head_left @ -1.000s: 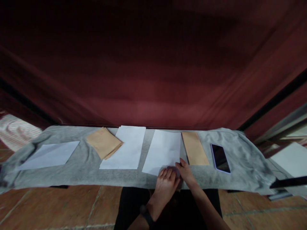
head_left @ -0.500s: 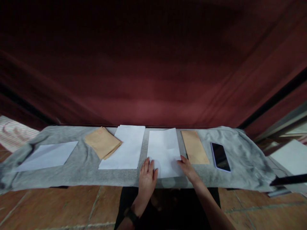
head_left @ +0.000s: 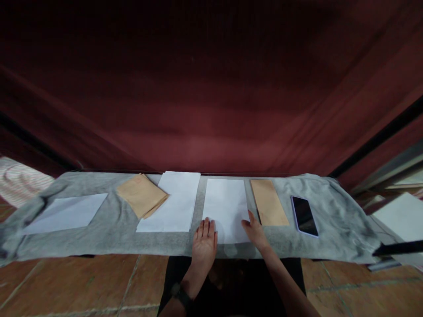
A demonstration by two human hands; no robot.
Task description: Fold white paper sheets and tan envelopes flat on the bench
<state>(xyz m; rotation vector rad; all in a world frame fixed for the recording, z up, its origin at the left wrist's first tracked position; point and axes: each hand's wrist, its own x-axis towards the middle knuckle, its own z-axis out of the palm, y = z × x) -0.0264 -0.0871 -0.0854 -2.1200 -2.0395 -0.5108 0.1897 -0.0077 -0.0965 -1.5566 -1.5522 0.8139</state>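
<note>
A white sheet of paper lies straight on the grey cloth in front of me. My left hand lies flat with fingers stretched out at the sheet's near left corner. My right hand rests with fingers out on the sheet's near right corner. Neither hand holds anything. A tan envelope lies just right of the sheet, beside my right hand.
A black phone lies right of the envelope. Another white sheet and a stack of tan envelopes lie to the left, with a further white sheet at far left. A dark red curtain hangs behind.
The sheet was turned from a slant to lie straight. My left hand moved from the sheet's near middle to its left corner and flattened; my right hand stayed at the right corner.
</note>
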